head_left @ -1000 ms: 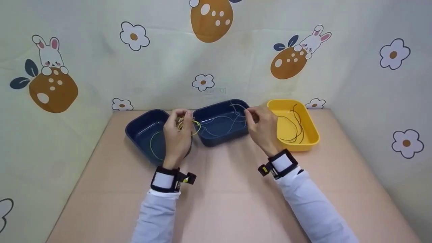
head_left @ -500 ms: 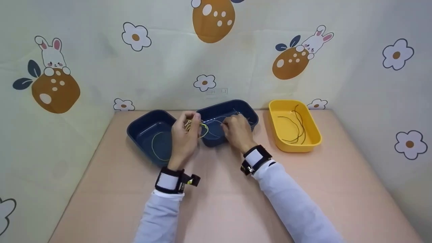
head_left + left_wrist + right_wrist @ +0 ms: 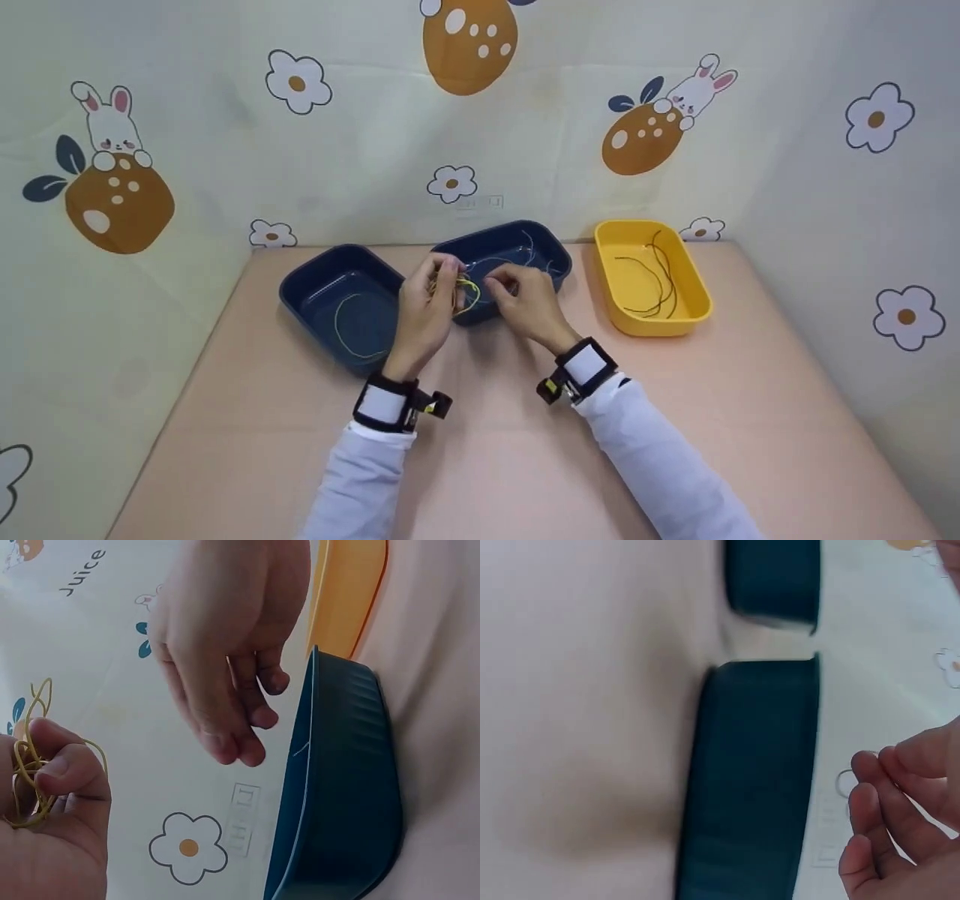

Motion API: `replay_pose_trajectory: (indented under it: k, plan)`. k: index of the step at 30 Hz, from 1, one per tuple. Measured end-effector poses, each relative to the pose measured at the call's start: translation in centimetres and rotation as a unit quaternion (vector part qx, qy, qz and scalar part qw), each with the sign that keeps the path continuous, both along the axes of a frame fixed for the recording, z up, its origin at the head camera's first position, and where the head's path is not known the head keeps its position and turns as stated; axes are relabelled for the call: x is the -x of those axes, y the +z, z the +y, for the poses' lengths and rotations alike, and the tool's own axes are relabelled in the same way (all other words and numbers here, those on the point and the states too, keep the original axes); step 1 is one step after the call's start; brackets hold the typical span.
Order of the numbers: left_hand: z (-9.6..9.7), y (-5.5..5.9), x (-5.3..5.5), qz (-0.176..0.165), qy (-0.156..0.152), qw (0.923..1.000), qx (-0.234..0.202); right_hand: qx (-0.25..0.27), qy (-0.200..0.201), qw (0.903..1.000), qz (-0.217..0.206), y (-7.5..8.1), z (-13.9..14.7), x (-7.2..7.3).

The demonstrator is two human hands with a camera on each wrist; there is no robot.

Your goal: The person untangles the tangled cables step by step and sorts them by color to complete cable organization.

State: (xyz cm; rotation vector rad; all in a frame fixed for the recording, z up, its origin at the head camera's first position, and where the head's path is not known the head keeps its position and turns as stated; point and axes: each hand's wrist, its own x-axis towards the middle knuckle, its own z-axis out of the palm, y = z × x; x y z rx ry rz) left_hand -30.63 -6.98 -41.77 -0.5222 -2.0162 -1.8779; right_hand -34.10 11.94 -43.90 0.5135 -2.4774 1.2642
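My left hand [image 3: 424,319] grips a tangle of yellow string [image 3: 27,765] between curled fingers and thumb. A loop of the string sticks out towards the right hand. My right hand [image 3: 534,304] hovers at the front of the middle blue bin [image 3: 517,236], close to that loop. In the right wrist view its thumb and forefinger tips [image 3: 866,762] meet, the other fingers loosely bent. I cannot tell whether a thin thread lies between them. Thin pale-blue threads [image 3: 531,244] lie in the middle bin, partly hidden behind the hands.
On the left stands another blue bin [image 3: 315,277] with a yellow-green string [image 3: 337,330] curved inside. A yellow bin [image 3: 628,300] on the right holds several dark strings [image 3: 670,289]. The bins stand near the back of the pink table [image 3: 487,450], before a patterned wall cloth.
The right hand has moved left from beside the yellow bin to near the left hand, dipping over the middle bin on the way. The left hand has shifted right with the yellow string.
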Motion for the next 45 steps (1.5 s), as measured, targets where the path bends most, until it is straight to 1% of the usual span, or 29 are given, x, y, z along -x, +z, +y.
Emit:
replay_pose_trajectory:
  k: [2, 4, 7, 9, 11, 14, 17, 20, 22, 25, 26, 28, 29, 31, 33, 36, 42, 44, 45]
  plan:
    - [0.2, -0.1, 0.0, -0.001, -0.003, 1.0000, 0.008, 0.038, 0.016, 0.9991, -0.007, 0.4, 0.4, -0.9]
    - [0.3, -0.1, -0.1, -0.001, -0.004, 0.9999, 0.016, 0.083, 0.036, 0.9957, -0.019, 0.8, 0.7, -1.9]
    - [0.6, -0.2, -0.1, 0.003, -0.006, 0.9997, 0.025, 0.151, 0.067, 0.9850, -0.049, 1.5, 1.1, -3.4]
    - [0.8, -0.3, -0.1, 0.008, -0.008, 0.9994, 0.032, 0.183, 0.083, 0.9766, -0.076, 1.8, 1.3, -4.3]
    - [1.0, -0.3, -0.2, 0.013, -0.014, 0.9991, 0.038, 0.194, 0.096, 0.9714, -0.097, 2.0, 1.3, -5.1]
    - [1.3, -0.5, -0.3, 0.016, -0.030, 0.9986, 0.041, 0.190, 0.107, 0.9697, -0.110, 1.9, 1.2, -6.0]
    - [1.6, -0.7, -0.5, 0.011, -0.045, 0.9981, 0.041, 0.190, 0.105, 0.9695, -0.114, 1.8, 1.0, -6.4]
    - [1.7, -0.9, -0.6, 0.000, -0.052, 0.9977, 0.045, 0.204, 0.099, 0.9659, -0.124, 1.6, 1.0, -6.7]
    - [1.6, -0.9, -0.7, -0.009, -0.053, 0.9972, 0.053, 0.220, 0.097, 0.9614, -0.134, 1.6, 1.3, -6.8]
    - [1.4, -1.0, -0.6, -0.017, -0.062, 0.9954, 0.072, 0.259, 0.097, 0.9486, -0.154, 1.5, 1.8, -7.0]
    - [1.4, -1.0, -0.6, -0.017, -0.065, 0.9946, 0.080, 0.274, 0.100, 0.9425, -0.162, 1.6, 1.9, -7.0]
    - [1.3, -1.0, -0.5, -0.013, -0.064, 0.9933, 0.095, 0.313, 0.112, 0.9253, -0.183, 1.6, 2.2, -6.9]
    - [1.3, -1.0, -0.5, -0.010, -0.062, 0.9927, 0.103, 0.330, 0.117, 0.9167, -0.193, 1.5, 2.3, -6.9]
    - [1.3, -1.0, -0.5, -0.003, -0.051, 0.9915, 0.120, 0.353, 0.123, 0.9041, -0.208, 1.6, 2.4, -6.8]
    - [1.4, -1.0, -0.4, 0.004, -0.037, 0.9903, 0.134, 0.369, 0.126, 0.8953, -0.215, 1.6, 2.5, -6.7]
    - [1.3, -0.9, -0.4, 0.012, -0.027, 0.9893, 0.143, 0.372, 0.124, 0.8941, -0.216, 1.7, 2.6, -6.7]
    - [1.3, -0.8, -0.4, 0.021, -0.016, 0.9908, 0.133, 0.380, 0.138, 0.8881, -0.219, 1.8, 2.9, -6.7]
    - [1.3, -0.8, -0.4, 0.020, -0.015, 0.9915, 0.128, 0.373, 0.137, 0.8924, -0.215, 1.8, 3.1, -6.7]
    - [1.3, -0.8, -0.4, 0.020, -0.016, 0.9917, 0.126, 0.365, 0.135, 0.8966, -0.211, 1.8, 3.2, -6.7]
